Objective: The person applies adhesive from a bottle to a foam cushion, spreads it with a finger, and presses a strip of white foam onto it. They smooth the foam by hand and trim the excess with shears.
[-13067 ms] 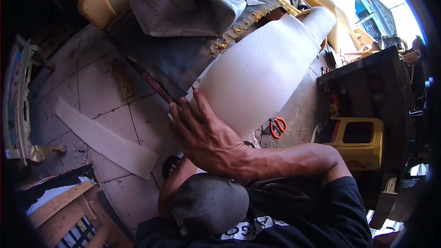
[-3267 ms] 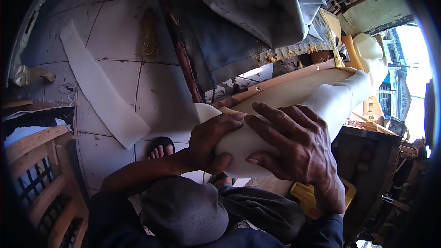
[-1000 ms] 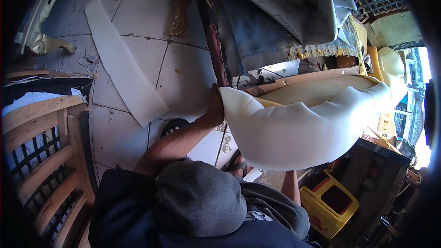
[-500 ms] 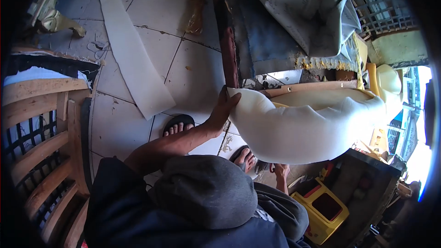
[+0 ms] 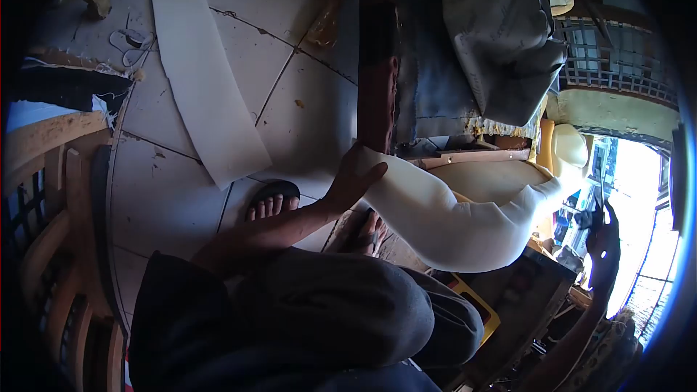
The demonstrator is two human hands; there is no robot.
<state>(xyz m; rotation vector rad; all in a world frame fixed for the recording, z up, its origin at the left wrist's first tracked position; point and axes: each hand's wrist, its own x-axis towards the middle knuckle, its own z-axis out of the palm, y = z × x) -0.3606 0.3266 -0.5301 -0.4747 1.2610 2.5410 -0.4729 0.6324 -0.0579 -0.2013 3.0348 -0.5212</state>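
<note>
My left hand [image 5: 361, 176] is closed on the left end of a thick white foam piece [image 5: 465, 225], with the thumb on top. The foam bulges in folds around a rounded padded frame [image 5: 486, 180] with a wooden edge. At the far right my right hand [image 5: 601, 243] is raised, apart from the foam. It grips what looks like a pair of scissors [image 5: 600, 187], with a thin upright blade; glare makes its outline hard to read.
A long foam strip [image 5: 207, 80] lies on the tiled floor. Grey fabric [image 5: 508, 43] is heaped on furniture beyond the foam. A slatted wooden frame [image 5: 54, 225] stands at left; a yellow plastic object [image 5: 488, 312] is partly hidden below. A dark red post [image 5: 377, 94] rises beside my left hand.
My right hand has risen from below the foam to the far right with the tool. My left hand keeps its hold on the foam's end. The view has shifted slightly.
</note>
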